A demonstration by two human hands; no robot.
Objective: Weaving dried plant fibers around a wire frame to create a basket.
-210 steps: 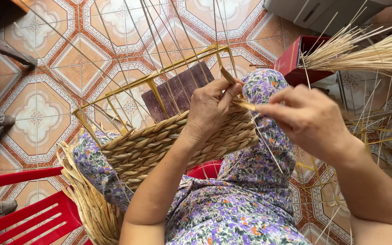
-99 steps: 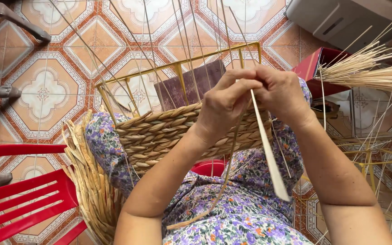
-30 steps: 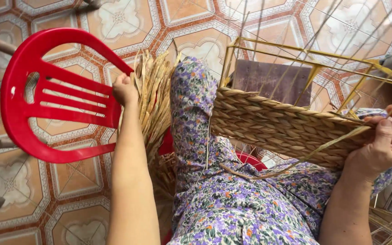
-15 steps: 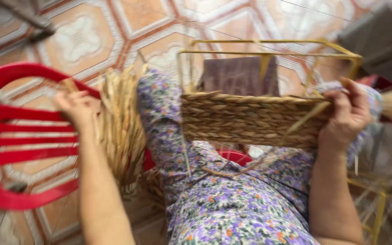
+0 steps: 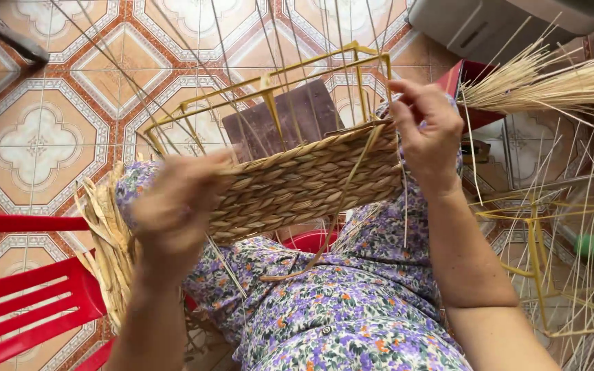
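Basket [image 5: 304,182]: half-woven, resting on the person's lap over a floral purple dress [image 5: 338,309]; its lower band is thick braided straw, tan and ribbed, in tight rows.
Frame [image 5: 269,86]: thin yellow metal rods forming a rectangular box, bare above the woven band; a dark brown flat board [image 5: 297,113] shows inside it.
Upright stakes [image 5: 242,41]: fine, stiff, pale strands rising from the weave and fanning out.
Left hand [image 5: 177,206]: blurred, at the left end of the woven band, in front of it; whether it grips a strand I cannot tell.
Right hand [image 5: 427,130]: at the right end of the basket, fingers pinched together on a flat straw strand [image 5: 352,185] that runs down across the weave.
Hands relative to basket: one at each end, well apart, the woven wall between them.
Loose straw [image 5: 104,233]: a bundle of dry flat blades beside the left thigh.
Red plastic chair [image 5: 29,302]: slatted, lower left.
Stalk bundle [image 5: 558,79]: thin pale reeds at upper right.
Floor [image 5: 36,130]: patterned tiles in orange, cream and grey.
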